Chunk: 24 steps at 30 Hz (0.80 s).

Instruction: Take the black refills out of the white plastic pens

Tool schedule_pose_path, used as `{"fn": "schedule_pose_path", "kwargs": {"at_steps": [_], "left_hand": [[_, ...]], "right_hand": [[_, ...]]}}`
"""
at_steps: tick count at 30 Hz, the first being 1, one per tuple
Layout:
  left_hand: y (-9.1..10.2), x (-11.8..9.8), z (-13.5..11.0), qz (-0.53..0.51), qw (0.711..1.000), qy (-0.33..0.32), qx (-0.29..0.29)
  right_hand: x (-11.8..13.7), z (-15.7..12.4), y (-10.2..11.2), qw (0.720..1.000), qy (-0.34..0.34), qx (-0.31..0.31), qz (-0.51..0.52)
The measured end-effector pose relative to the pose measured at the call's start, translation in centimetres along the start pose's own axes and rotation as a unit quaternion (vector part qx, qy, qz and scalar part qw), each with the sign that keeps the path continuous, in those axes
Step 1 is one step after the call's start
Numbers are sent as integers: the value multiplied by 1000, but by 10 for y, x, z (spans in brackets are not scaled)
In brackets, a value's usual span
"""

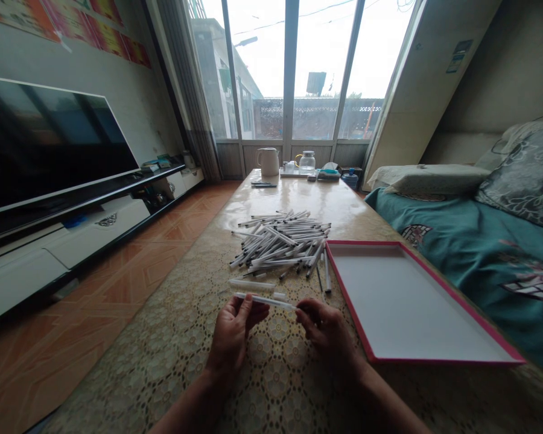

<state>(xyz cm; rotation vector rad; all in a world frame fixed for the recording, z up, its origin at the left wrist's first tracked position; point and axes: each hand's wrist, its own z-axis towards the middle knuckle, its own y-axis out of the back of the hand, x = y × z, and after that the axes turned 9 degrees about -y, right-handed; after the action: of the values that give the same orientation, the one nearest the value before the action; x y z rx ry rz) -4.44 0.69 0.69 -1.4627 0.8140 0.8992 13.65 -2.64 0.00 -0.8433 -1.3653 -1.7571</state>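
Observation:
My left hand (236,325) is closed round the barrel of a white pen (271,301), held level above the table. At the pen's right end, the fingers of my right hand (323,325) pinch its tip; whether a small part sits between them is hidden. Just beyond lie a loose clear pen barrel (252,284) and a small whitish cap (279,296). A big heap of white pens with dark ends (280,241) spreads behind these. One more pen (327,274) and a thin dark refill (319,279) lie at the heap's right side.
A shallow white box with a pink rim (350,307) lies to the right on the patterned table (172,337). At the far end stand a beige jug (268,162), a glass pitcher (306,163) and a tissue pack (329,172). A sofa (452,241) borders the right side.

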Motion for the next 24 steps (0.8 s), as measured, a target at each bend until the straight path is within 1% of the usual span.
{"fn": "schedule_pose_path", "kwargs": {"at_steps": [3,5,7,10,12,14,16,18,19,21,24], "left_hand": [[1,-1,0,4,1000,-1,3],[2,-4,2,-11,1000,-14,-18],[5,-9,7,-34,997,-37,-65],[11,-17,14,-53,985,-80,-146],[15,-20,18,-44,978,-103,-176],[18,-21,19,-24,979,-110,-169],[17,-19,18,12,987,-98,-125],[14,-16,16,52,993,-73,-73],[12,-15,15,68,995,-60,-52],[8,-12,14,90,995,-43,-29],[8,-8,14,111,992,-48,-33]], "right_hand": [[1,0,1,999,21,-32,-36],[3,0,5,996,25,-52,-61],[6,0,11,992,32,-81,-89],[9,1,25,983,37,-128,-127],[9,3,35,969,20,-176,-175],[8,4,43,938,-15,-229,-258],[6,5,46,896,-50,-261,-355],[5,6,45,860,-68,-261,-433],[5,6,43,847,-73,-256,-460],[4,6,38,833,-79,-240,-492],[4,6,34,837,-82,-213,-498]]}}
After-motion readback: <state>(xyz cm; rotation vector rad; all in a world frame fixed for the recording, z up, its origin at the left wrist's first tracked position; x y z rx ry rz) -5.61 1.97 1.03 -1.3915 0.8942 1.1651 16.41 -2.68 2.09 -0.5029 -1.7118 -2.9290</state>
